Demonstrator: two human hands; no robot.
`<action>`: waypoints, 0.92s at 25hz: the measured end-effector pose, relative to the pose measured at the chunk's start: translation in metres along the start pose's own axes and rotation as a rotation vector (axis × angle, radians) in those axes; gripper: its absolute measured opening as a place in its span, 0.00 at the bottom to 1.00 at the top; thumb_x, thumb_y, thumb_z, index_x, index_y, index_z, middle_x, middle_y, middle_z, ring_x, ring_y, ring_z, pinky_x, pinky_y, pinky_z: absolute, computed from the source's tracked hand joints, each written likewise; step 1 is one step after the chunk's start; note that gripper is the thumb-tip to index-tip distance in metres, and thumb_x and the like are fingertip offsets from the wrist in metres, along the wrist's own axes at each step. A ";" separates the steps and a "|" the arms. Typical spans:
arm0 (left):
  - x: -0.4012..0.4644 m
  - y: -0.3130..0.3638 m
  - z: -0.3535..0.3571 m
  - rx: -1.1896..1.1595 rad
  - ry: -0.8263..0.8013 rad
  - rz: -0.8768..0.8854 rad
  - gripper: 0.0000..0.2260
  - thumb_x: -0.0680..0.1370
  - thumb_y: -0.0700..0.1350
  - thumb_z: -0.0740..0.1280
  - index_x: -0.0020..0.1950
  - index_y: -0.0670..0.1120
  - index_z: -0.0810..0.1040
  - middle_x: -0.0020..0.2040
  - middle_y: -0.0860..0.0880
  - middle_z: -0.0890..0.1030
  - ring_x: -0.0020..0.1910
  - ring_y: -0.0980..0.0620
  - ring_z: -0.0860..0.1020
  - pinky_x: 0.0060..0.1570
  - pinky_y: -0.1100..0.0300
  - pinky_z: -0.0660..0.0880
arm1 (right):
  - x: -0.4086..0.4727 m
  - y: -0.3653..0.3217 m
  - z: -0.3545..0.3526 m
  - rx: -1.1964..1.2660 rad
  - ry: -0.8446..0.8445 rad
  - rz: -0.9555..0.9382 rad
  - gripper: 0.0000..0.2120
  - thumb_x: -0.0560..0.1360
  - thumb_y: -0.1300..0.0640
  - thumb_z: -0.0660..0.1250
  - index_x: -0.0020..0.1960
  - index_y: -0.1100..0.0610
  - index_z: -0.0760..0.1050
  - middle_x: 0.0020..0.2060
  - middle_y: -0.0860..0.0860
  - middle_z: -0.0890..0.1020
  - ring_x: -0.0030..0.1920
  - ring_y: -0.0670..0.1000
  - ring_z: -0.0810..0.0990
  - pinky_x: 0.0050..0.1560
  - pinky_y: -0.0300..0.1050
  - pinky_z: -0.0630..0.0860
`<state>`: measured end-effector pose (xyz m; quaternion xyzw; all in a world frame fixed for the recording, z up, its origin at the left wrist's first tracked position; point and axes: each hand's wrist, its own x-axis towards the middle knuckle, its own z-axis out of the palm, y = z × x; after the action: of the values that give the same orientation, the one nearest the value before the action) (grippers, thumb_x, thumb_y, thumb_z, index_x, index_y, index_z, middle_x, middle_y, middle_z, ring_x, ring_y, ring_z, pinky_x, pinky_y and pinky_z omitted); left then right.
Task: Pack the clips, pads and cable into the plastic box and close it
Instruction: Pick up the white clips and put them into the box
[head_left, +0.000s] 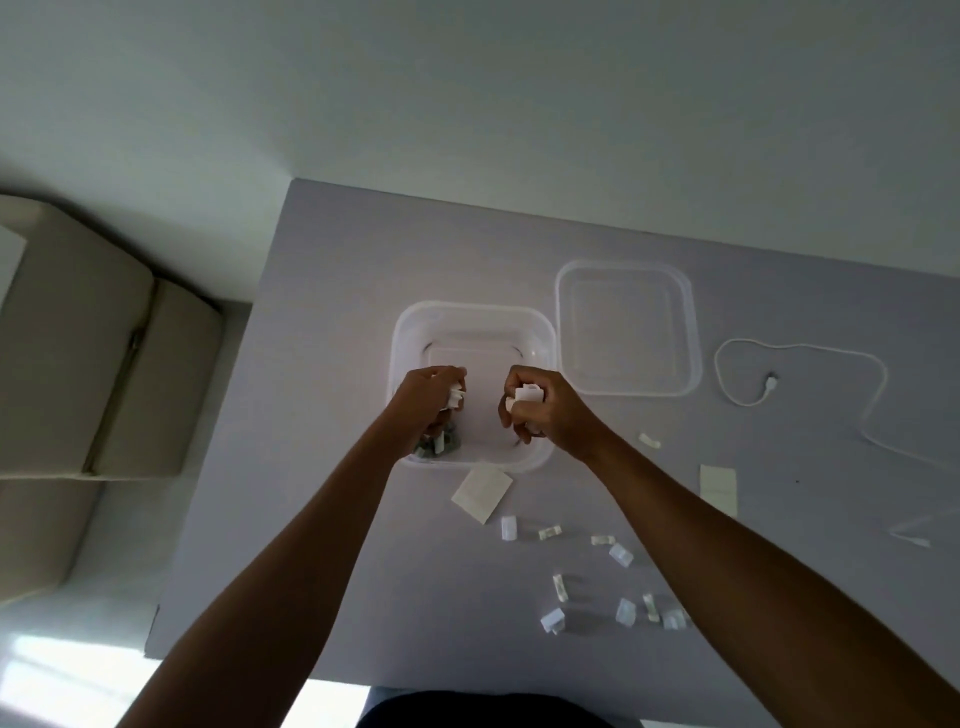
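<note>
A: Hands?
B: Both over the box (540, 332), fists curled. Left hand (428, 397) clutching white clips (456, 397); right hand (540, 410) clenched on more of them.
A: Inside the box?
B: A few pieces piled in the near left corner, under the left hand.
A: Lid?
B: Lid (627, 328) flat on the table (332, 291), just right of the box, rims nearly touching.
A: Cable?
B: Cable (802, 349) loosely looped, right of the lid.
A: Left on the table?
B: Two pads (482, 492), one touching the box's near rim, the other further right. Loose clips scattered nearer, between the forearms and beyond.
</note>
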<state>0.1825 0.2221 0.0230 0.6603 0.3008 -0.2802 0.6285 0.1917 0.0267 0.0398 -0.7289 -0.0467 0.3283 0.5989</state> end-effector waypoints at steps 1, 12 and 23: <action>0.002 0.000 0.001 0.002 0.005 0.003 0.13 0.79 0.52 0.63 0.38 0.48 0.75 0.31 0.49 0.75 0.27 0.53 0.67 0.27 0.64 0.65 | 0.001 -0.002 -0.001 0.008 -0.007 -0.001 0.08 0.71 0.72 0.61 0.41 0.61 0.69 0.35 0.66 0.79 0.29 0.55 0.73 0.29 0.40 0.71; 0.019 -0.005 -0.003 -0.142 0.138 -0.045 0.10 0.77 0.52 0.64 0.44 0.48 0.78 0.38 0.46 0.79 0.33 0.50 0.74 0.33 0.60 0.71 | 0.033 0.009 0.007 -0.131 -0.177 0.210 0.05 0.76 0.56 0.65 0.46 0.58 0.75 0.43 0.57 0.83 0.39 0.55 0.80 0.39 0.51 0.75; 0.031 -0.014 0.021 0.413 0.117 0.210 0.11 0.78 0.45 0.65 0.42 0.38 0.79 0.39 0.44 0.81 0.39 0.48 0.76 0.49 0.53 0.73 | 0.020 0.028 0.017 -0.986 -0.330 0.249 0.18 0.79 0.61 0.60 0.68 0.54 0.73 0.66 0.57 0.75 0.62 0.57 0.75 0.60 0.46 0.71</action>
<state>0.1923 0.2026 -0.0109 0.8178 0.2025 -0.2300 0.4871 0.1895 0.0421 0.0051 -0.8626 -0.2020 0.4462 0.1268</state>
